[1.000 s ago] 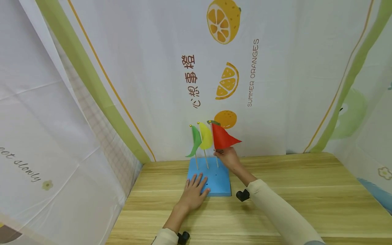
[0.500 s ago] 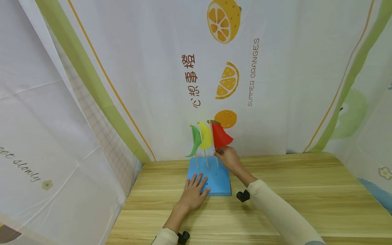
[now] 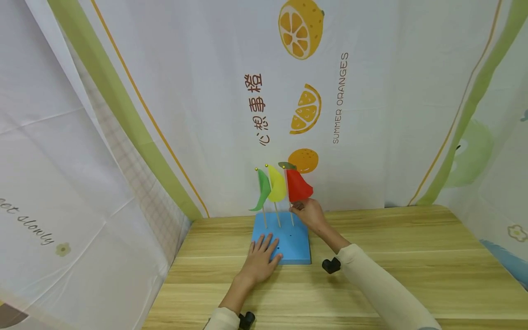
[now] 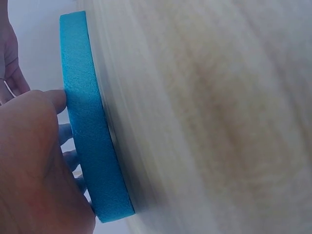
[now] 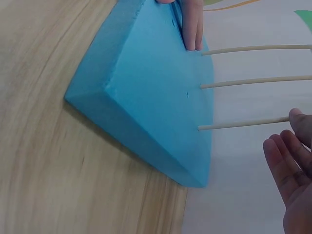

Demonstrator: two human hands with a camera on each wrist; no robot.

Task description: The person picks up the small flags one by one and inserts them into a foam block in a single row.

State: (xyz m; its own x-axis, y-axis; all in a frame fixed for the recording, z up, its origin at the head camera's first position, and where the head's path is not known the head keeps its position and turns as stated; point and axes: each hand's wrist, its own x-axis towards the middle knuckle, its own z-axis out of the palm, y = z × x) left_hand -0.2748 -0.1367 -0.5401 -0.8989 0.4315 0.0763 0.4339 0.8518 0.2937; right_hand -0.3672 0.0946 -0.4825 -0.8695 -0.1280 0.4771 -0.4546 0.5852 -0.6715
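A blue foam block [image 3: 294, 247] lies on the wooden table near the back edge. Three small flags on thin sticks stand along its far side: a green flag [image 3: 264, 189], a yellow flag [image 3: 277, 184] and a red flag [image 3: 298, 185]. Below the red cloth, my right hand [image 3: 310, 214] pinches that flag's stick [image 5: 243, 124] between thumb and fingers; the stick's lower end meets the block. My left hand [image 3: 259, 263] lies flat with spread fingers on the block's near left part. In the left wrist view, its thumb touches the block's side [image 4: 87, 97].
Small holes show in the block's top, one being a dark hole [image 3: 278, 248] beside my left hand. The wooden table [image 3: 392, 247] extends to both sides. A white curtain [image 3: 206, 114] printed with oranges hangs close behind the flags.
The red flag's top has come down slightly and shifted a little right with my right hand. Its cloth tip has swung inward. My left hand stays still on the block.
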